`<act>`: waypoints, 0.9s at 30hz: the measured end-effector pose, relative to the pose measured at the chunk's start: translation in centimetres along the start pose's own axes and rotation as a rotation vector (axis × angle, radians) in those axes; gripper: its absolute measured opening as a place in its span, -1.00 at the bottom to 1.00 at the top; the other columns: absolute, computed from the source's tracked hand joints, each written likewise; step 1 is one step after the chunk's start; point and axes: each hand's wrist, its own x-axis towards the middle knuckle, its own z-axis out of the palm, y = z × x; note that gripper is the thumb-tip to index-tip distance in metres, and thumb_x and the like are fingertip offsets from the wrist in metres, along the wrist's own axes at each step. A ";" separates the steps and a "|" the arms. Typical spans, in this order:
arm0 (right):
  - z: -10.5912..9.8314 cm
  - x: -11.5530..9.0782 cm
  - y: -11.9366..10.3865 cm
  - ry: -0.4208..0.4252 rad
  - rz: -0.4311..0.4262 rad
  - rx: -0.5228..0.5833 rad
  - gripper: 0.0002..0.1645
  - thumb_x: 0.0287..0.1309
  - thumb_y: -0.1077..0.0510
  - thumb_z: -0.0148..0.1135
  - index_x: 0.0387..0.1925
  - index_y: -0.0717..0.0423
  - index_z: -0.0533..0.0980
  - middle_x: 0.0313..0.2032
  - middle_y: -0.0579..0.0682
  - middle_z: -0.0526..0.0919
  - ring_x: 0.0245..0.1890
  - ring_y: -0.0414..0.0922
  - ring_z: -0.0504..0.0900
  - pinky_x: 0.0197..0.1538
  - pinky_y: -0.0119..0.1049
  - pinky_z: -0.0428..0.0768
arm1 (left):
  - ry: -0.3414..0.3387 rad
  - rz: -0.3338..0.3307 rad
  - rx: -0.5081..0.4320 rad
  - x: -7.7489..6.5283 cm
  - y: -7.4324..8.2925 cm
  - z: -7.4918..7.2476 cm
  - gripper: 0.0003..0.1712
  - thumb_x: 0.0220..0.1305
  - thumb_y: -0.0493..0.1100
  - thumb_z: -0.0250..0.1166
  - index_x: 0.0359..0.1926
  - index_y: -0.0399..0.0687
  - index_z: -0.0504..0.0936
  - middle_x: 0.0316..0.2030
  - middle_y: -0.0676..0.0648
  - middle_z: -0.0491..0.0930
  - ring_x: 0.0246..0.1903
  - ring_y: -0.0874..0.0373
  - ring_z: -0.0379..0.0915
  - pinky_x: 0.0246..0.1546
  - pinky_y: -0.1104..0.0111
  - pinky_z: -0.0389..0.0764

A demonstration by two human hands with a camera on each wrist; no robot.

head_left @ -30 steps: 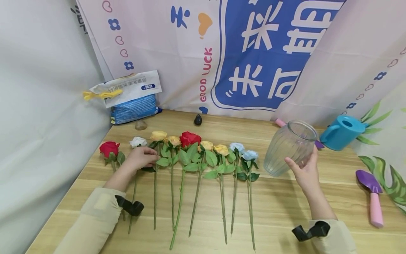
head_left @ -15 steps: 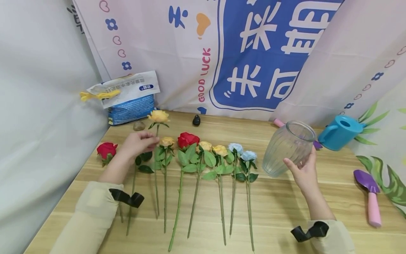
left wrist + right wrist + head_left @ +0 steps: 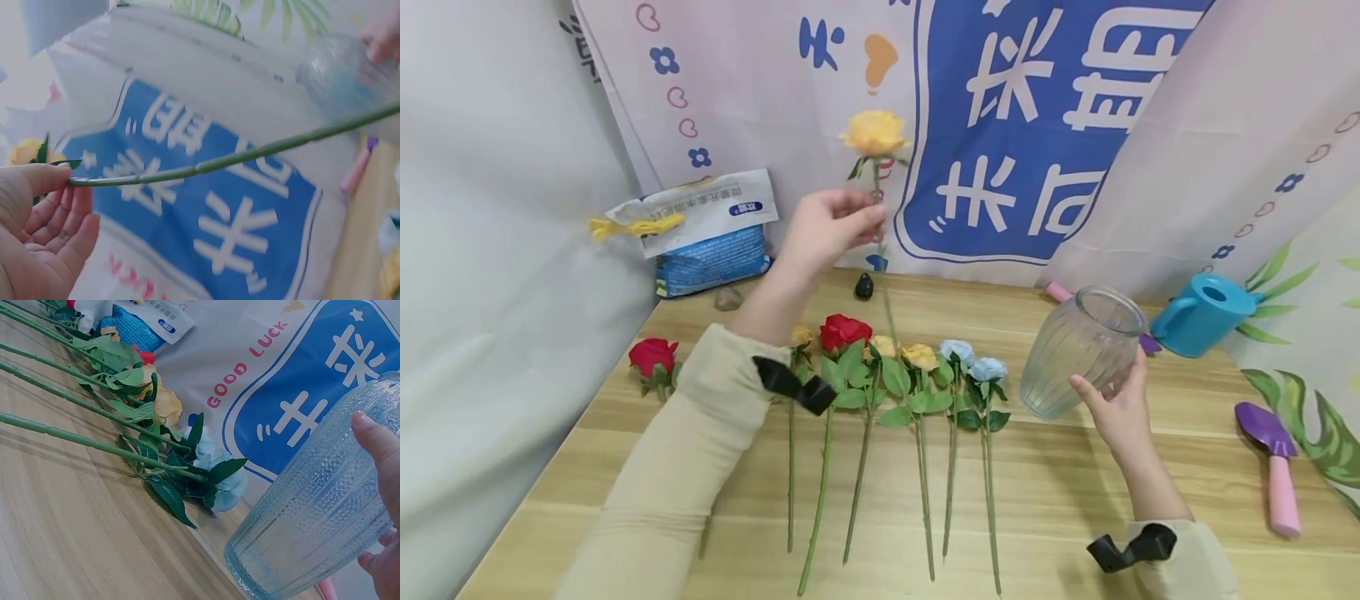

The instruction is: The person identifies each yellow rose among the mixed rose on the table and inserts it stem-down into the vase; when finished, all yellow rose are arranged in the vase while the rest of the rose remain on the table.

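High in front of the printed cloth, my left hand [image 3: 829,232] pinches the stem of a yellow rose [image 3: 875,133] just below its bloom. The long green stem [image 3: 250,154] runs from thumb and fingertips across the left wrist view. With my right hand [image 3: 1122,415] I grip a clear ribbed glass vase [image 3: 1067,358], thumb on its near side, and it leans to the right. In the right wrist view the vase [image 3: 312,512] tilts close over the table. Beside it lie pale blue roses [image 3: 988,369], yellow roses [image 3: 919,357] and a red rose [image 3: 845,332] in a row.
Another red rose [image 3: 653,357] lies at the left, partly behind my sleeve. A blue-and-white packet [image 3: 715,258], a stone [image 3: 728,298] and a small black object [image 3: 864,287] stand at the back. Rightward are a blue watering can [image 3: 1206,312] and a purple trowel [image 3: 1270,429].
My left hand has taken a yellow rose from the row, lifted it and carried it up and to the right. The right hand and vase have stayed in place.
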 end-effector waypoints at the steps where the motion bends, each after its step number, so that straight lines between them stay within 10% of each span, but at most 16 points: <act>1: 0.0 0.0 0.1 -0.002 0.001 0.003 0.07 0.03 0.40 0.20 0.35 -0.22 -0.20 0.28 0.08 0.05 0.26 0.05 0.10 0.26 -0.02 0.12 | -0.001 0.027 -0.036 0.4 0.6 0.7 -0.62 0.13 -0.22 0.27 -0.04 -0.32 0.49 -0.19 -0.22 0.56 -0.23 0.07 0.52 -0.16 0.38 0.54; 14: -0.2 -0.3 0.2 0.000 0.003 0.007 0.07 0.01 0.41 0.21 0.35 -0.20 -0.20 0.29 0.11 0.04 0.28 0.05 0.05 0.27 0.09 0.00 | 0.028 0.394 -0.228 1.0 8.7 10.7 -0.82 0.13 -0.34 0.23 -0.23 -0.37 0.54 -0.32 -0.15 0.60 -0.33 0.21 0.54 -0.22 0.62 0.48; 19: -0.4 -0.2 0.2 -0.002 -0.024 0.005 0.08 0.00 0.44 0.20 0.35 -0.20 -0.19 0.28 0.09 0.06 0.28 0.02 0.06 0.26 0.11 -0.01 | -0.021 0.467 -0.249 1.1 8.8 13.6 -0.83 0.15 -0.35 0.20 -0.24 -0.38 0.53 -0.31 -0.17 0.60 -0.34 0.27 0.53 -0.22 0.63 0.47; 27: -0.4 0.1 0.5 0.001 -0.053 -0.007 0.09 -0.02 0.46 0.20 0.35 -0.17 -0.19 0.28 0.10 0.06 0.29 0.02 0.05 0.27 0.12 -0.06 | -0.091 0.405 -0.146 1.4 5.7 16.5 -0.82 0.15 -0.28 0.22 -0.22 -0.30 0.56 -0.29 -0.10 0.62 -0.34 0.38 0.51 -0.24 0.67 0.46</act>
